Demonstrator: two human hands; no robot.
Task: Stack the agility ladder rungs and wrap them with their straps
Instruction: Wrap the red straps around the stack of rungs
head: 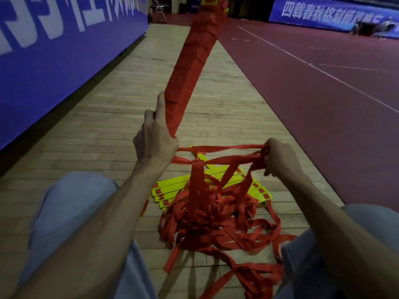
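**Ladder bundle: wrap status, both hands engaged**

1. Wrapped bundle (190, 67): a long, narrow stack bound in red webbing, raised off the floor and angled up and away from the person. Its far end shows yellow and is cut off by the top edge of the frame.
2. Left hand (154, 137): fingers curled round the lower end of the wrapped bundle, index finger (160, 102) straight and laid along its side.
3. Straps (218, 148): several red bands run taut from the left hand across to the right hand (280, 158), which is closed tight on them. How many bands it holds cannot be counted.
4. From the taut section the straps drop into a tangled heap on the wooden floor (103, 130), between the person's trouser legs (71, 201).
5. Loose rungs (172, 188): flat yellow slats fanned out on the floor, partly buried under the heap; their number cannot be told.
6. A dark red court surface (313, 93) with white lines lies to the right.

**Writing**

- Right banner (313, 11): blue, white Chinese characters beginning 四载春秋铭刻; the rest is blurred.
- Left banner (54, 50): blue, large white characters, cropped and unreadable.

A chair (158, 8) stands far back, dim.
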